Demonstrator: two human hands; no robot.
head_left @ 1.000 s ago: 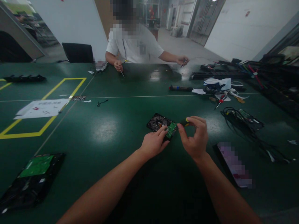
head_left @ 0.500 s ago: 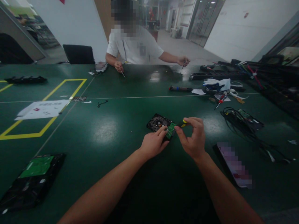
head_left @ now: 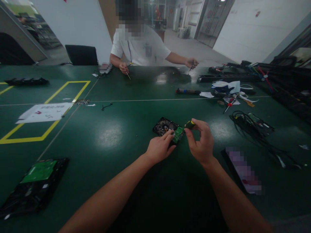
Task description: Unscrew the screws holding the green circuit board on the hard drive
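Note:
A small black hard drive (head_left: 164, 126) with a green circuit board (head_left: 179, 132) lies on the green table (head_left: 116, 129) in front of me. My left hand (head_left: 159, 149) rests on its near edge, fingertips pressing the green board. My right hand (head_left: 200, 142) pinches a screwdriver with a black and yellow handle (head_left: 190, 124), tilted down toward the board's right side.
A second drive with a green board (head_left: 34, 184) lies near left. A blurred flat device (head_left: 243, 170) lies right of my hand, cables and a board (head_left: 255, 123) beyond. Across the table sits a person in a white shirt (head_left: 141, 45) holding small tools. Papers (head_left: 45, 112) lie in a yellow-taped square.
My right hand's fingers have shifted slightly round the screwdriver handle, which now shows more black than yellow. My left hand and the drive stay put.

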